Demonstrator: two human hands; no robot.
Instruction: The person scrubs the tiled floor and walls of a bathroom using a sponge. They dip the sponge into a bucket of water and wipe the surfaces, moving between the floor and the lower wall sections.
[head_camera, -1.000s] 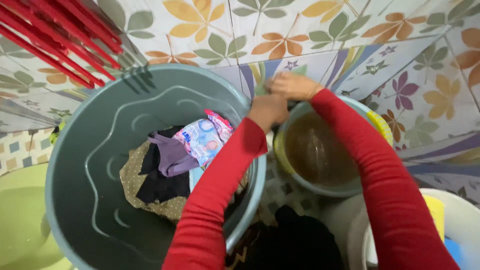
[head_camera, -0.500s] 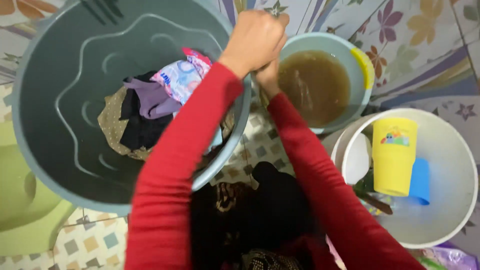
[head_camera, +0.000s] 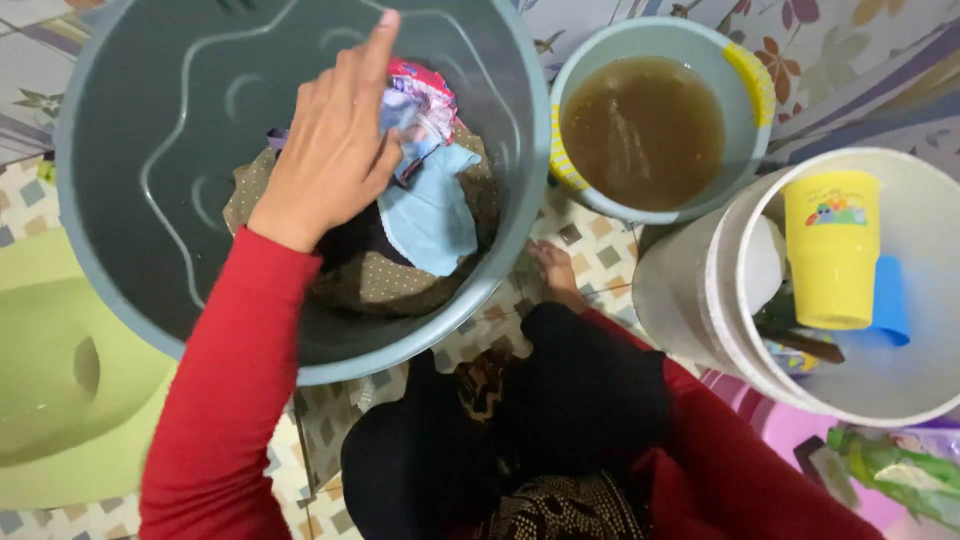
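Head view: left hand (head_camera: 335, 150) has moved from the small bucket's rim into the large grey basin (head_camera: 120, 250); its fingers close around the colourful cloth (head_camera: 425, 100) atop the laundry pile. Right hand (head_camera: 552, 272) has dropped to the tiled floor, finger state indeterminate. Brown-water bucket (head_camera: 745, 80) stands unattended beside the basin.

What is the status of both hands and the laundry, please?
Left hand gripping light blue cloth in large grey plastic basin. Right hand resting on tiled floor. Nothing obstructing.
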